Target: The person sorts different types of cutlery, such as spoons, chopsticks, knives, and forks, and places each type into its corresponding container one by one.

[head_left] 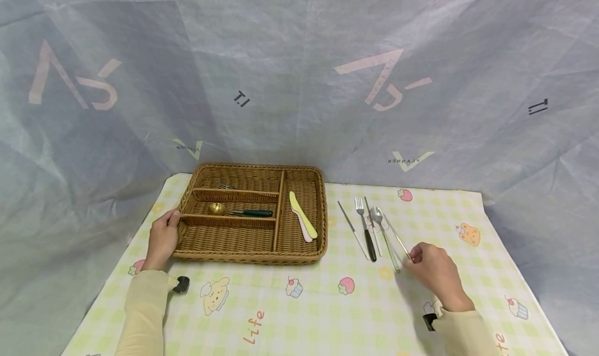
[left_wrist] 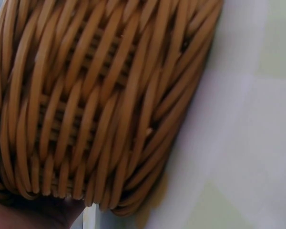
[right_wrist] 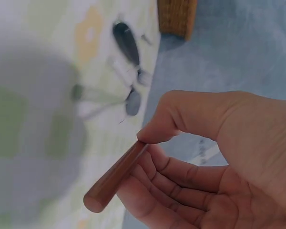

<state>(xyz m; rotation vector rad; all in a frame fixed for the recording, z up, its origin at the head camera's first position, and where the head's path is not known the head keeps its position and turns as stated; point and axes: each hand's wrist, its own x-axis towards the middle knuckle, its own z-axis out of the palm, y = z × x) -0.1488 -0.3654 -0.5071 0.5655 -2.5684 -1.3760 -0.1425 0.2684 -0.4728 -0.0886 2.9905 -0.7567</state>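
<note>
My left hand (head_left: 162, 241) grips the left rim of a brown wicker cutlery tray (head_left: 248, 257); its woven side wall (left_wrist: 95, 109) fills much of the left wrist view. At the right, my right hand (head_left: 434, 272) pinches a slim metal utensil (head_left: 398, 239) near its reddish-brown handle end (right_wrist: 115, 179), between thumb and fingertips. The utensil's far end overlaps a spoon (head_left: 385, 236) with a pale green handle. Left of that spoon lie a black-handled fork (head_left: 367, 231) and two thin grey-and-white sticks, one of them the outermost stick (head_left: 353, 229).
Inside the tray, a gold spoon (head_left: 217, 208) and a dark green handle (head_left: 257, 213) lie in the middle compartment. A yellow knife (head_left: 303, 215) overlaps a pink one in the right compartment, and fork tines (head_left: 224, 186) show at the back. Behind the table hangs a grey cloth (head_left: 281, 86).
</note>
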